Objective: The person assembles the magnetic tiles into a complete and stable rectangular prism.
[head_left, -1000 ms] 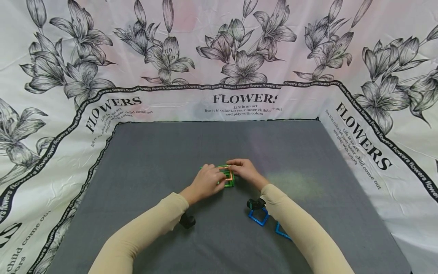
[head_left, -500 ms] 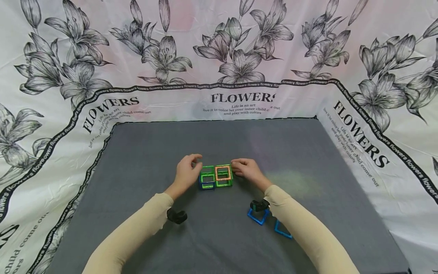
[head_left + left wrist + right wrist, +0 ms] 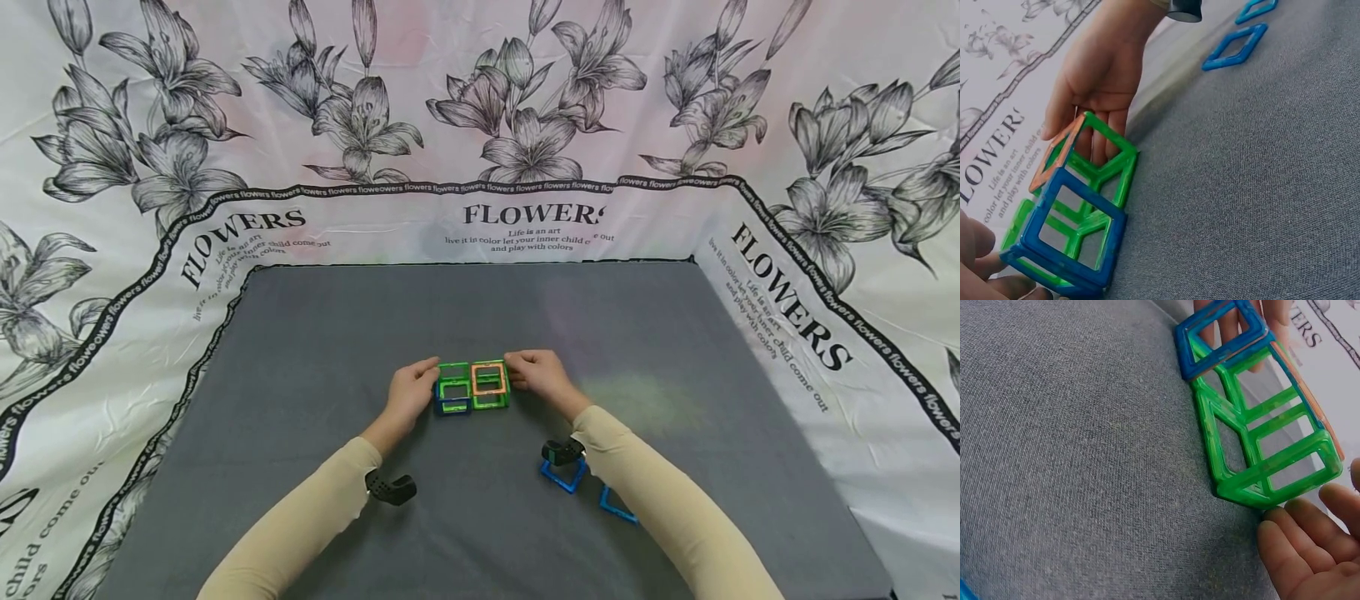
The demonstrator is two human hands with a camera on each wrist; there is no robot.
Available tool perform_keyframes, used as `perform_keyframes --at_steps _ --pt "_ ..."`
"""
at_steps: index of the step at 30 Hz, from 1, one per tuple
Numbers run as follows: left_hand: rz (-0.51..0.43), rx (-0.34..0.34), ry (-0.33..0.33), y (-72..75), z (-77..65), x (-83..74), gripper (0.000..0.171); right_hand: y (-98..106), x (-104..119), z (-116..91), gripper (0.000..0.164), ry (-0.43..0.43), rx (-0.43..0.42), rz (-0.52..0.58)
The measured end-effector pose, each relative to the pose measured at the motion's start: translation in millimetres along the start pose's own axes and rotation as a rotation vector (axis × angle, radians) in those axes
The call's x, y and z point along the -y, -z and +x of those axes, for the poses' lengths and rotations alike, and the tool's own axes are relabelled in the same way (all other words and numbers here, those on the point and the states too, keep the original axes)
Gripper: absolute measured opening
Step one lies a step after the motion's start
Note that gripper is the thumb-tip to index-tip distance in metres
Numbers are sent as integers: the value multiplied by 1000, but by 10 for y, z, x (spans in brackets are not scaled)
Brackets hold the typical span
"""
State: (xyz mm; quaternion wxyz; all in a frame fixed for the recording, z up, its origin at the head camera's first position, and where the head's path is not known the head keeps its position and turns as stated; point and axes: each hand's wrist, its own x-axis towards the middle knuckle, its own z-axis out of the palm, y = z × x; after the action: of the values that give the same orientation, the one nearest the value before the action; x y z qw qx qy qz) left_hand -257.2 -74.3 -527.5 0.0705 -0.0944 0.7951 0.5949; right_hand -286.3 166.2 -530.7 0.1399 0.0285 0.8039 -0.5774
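A small frame of magnetic tiles stands on the grey cloth between the two hands. It joins green square tiles [image 3: 1207,437], blue square tiles [image 3: 1030,228] at its left end, and an orange square tile [image 3: 489,392] lying on top at the right. The left hand [image 3: 408,392] is at the blue end, its fingers extended along that side. At the opposite, green end is the right hand [image 3: 543,373], fingers loosely extended and touching or very close to the side. Neither hand wraps round the frame.
Two loose blue square tiles lie nearer the person on the right: one blue tile [image 3: 573,485] by the right wrist strap [image 3: 562,452], another blue tile [image 3: 618,512] partly under the right sleeve [image 3: 667,492]. A flower-printed curtain [image 3: 360,225] borders the table's back and sides.
The left hand came off the top of the tile frame, swung out to its left, then lowered against the blue end. The right hand has stayed by the right side.
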Motion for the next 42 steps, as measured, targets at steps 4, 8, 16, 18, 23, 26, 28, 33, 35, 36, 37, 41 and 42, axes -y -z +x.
perform_keyframes --at_steps 4,8,16,18,23,26,28,33,35,36,37,41,42 --pt "0 2 14 -3 16 11 40 -14 13 1 38 -15 -13 -25" --pt "16 5 23 -5 35 7 39 -9 20 9 38 -19 -14 -46" --pt "28 38 7 1 51 -29 39 -6 42 33 35 -27 9 -45" --pt "24 44 1 2 55 -24 39 -9 44 32 35 -25 12 -39" --pt "19 51 -8 2 61 -4 40 -11 11 31 38 -13 16 -16" --pt "17 55 -11 2 62 1 40 -4 -14 1 40 5 26 -16" --pt "19 61 -11 2 63 -1 40 6 -19 -45 41 22 35 -21" --pt "20 69 -13 19 65 -4 40 9 -19 -182 48 50 58 -30" --pt "25 66 -14 27 63 -1 40 -11 -20 -220 48 55 58 -27" --pt "29 66 -15 29 61 0 40 -26 -26 -228 48 55 50 -25" --pt "32 66 -16 29 59 2 40 -41 -22 -241 48 53 40 -22" --pt "42 66 -21 16 49 10 40 -95 -31 -251 47 38 -19 -25" --pt "41 67 -21 12 47 12 40 -104 -31 -251 46 33 -29 -20"
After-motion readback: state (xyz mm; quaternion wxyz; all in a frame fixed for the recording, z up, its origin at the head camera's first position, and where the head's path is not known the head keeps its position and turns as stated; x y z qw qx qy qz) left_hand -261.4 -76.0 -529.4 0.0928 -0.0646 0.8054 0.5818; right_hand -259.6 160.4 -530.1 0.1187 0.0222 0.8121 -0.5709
